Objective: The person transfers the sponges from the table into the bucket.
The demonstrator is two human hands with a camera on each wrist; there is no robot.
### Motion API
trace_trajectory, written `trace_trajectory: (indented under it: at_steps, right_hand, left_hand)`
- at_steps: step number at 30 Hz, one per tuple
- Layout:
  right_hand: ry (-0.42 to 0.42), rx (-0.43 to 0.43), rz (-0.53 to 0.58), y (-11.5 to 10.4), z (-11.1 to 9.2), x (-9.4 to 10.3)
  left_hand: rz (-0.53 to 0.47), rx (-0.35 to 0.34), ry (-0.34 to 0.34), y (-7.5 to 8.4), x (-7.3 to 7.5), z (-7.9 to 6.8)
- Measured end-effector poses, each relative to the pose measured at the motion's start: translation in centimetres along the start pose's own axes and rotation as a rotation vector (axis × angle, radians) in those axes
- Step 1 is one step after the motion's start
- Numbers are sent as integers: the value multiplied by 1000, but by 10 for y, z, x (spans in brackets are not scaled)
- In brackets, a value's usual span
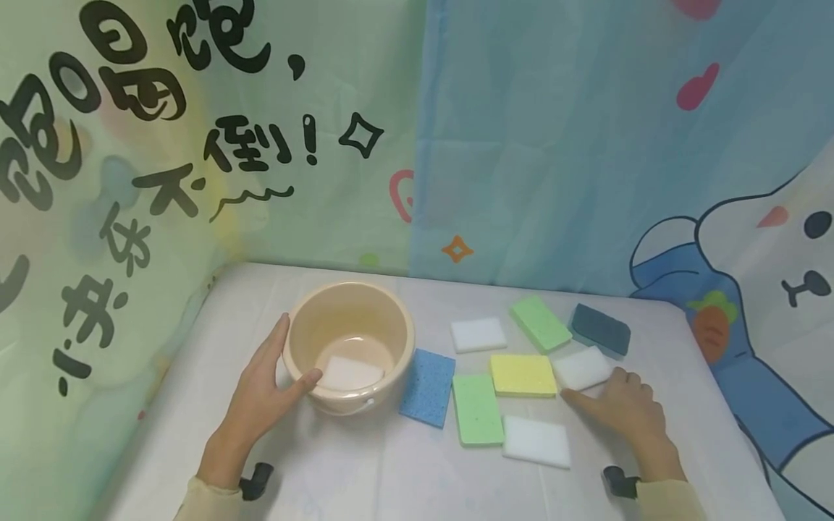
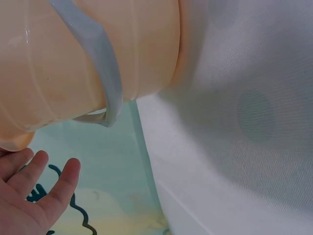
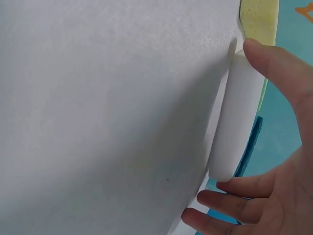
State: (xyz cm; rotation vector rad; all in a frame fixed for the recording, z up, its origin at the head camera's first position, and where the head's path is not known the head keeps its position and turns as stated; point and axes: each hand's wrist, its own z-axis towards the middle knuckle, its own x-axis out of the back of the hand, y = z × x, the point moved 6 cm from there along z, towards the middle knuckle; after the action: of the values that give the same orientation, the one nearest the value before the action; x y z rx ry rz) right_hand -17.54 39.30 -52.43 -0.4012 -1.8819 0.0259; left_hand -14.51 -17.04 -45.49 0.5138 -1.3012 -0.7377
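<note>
Thumb (image 3: 257,54) and index finger (image 3: 244,187) of the right hand (image 1: 622,409) are pinching a white sponge (image 1: 583,367) at its 2 opposite ends, and we are seeing the other fingers spreading beyond it. That sponge is lying just beside the yellow sponge (image 1: 523,375) and near the dark sponge (image 1: 601,331). We are finding the left hand (image 1: 257,398) released, its fingers extending along the pot (image 1: 352,315) and its thumb lying at the rim. Inside, 1 inner sponge (image 1: 352,373), also white, is resting on the bottom; outside, we are seeing a handle (image 2: 105,58) hanging. Between pot and yellow sponge, the blue sponge (image 1: 428,388) is lying just beside the near green sponge (image 1: 478,410). Farther back, the far green sponge (image 1: 541,323) is lying on the table (image 1: 326,470).
</note>
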Motion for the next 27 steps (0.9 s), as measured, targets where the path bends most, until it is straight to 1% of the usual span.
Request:
trace_trajectory:
  at_steps: [5, 9, 12, 14, 17, 19, 27]
  right_hand:
    - [-2, -35, 24, 3, 0, 2]
    - [31, -18, 36, 3, -5, 8]
    - [75, 29, 23, -1, -9, 15]
    - [119, 79, 24, -6, -13, 21]
    - [174, 156, 37, -16, -18, 30]
    - [196, 199, 47, -25, -22, 36]
    - [161, 310, 43, -68, -38, 56]
  left_hand:
    - [-3, -3, 3, -1, -1, 1]
    - [-7, -10, 4, -1, -1, 1]
    - [-6, -14, 5, 0, 0, 1]
    - [-4, -14, 5, -1, 0, 0]
    - [-3, -16, 8, 0, 1, 0]
    - [-4, -16, 9, 0, 1, 0]
    - [-9, -19, 10, 0, 0, 0]
